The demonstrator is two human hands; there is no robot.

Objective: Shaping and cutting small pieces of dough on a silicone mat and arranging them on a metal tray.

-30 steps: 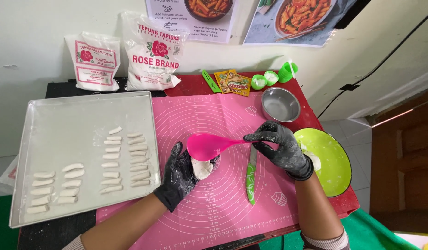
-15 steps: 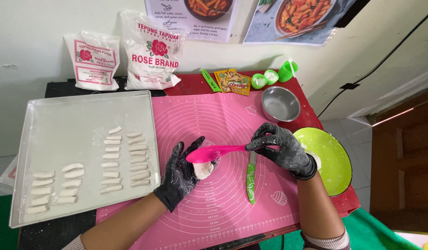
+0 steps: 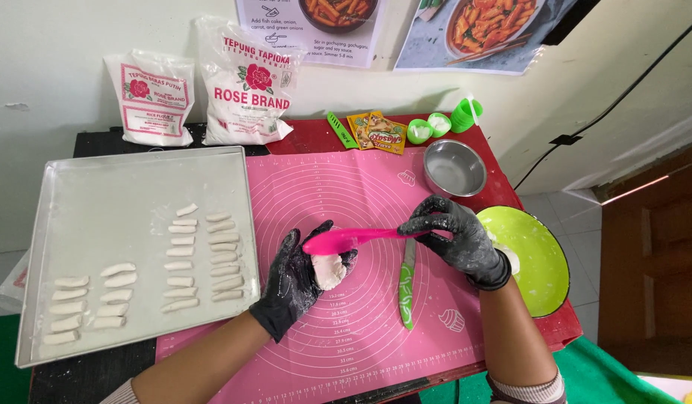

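Both my hands wear black gloves dusted with flour. My left hand (image 3: 292, 280) cups a lump of white dough (image 3: 329, 270) on the pink silicone mat (image 3: 346, 194). My right hand (image 3: 454, 239) grips the handle of a pink spatula (image 3: 338, 240), whose blade lies level just above the dough. A green knife (image 3: 406, 286) lies on the mat between my hands, pointing toward me.
A metal tray (image 3: 129, 194) at left carries rows of small dough sticks (image 3: 204, 258). A green plate (image 3: 537, 262) sits at right, a steel bowl (image 3: 454, 168) behind it. Two flour bags (image 3: 245, 82), a sachet and green cups line the back wall.
The pink spatula has tipped from facing up to lying flat and edge-on over the dough. My left hand has stayed on the dough.
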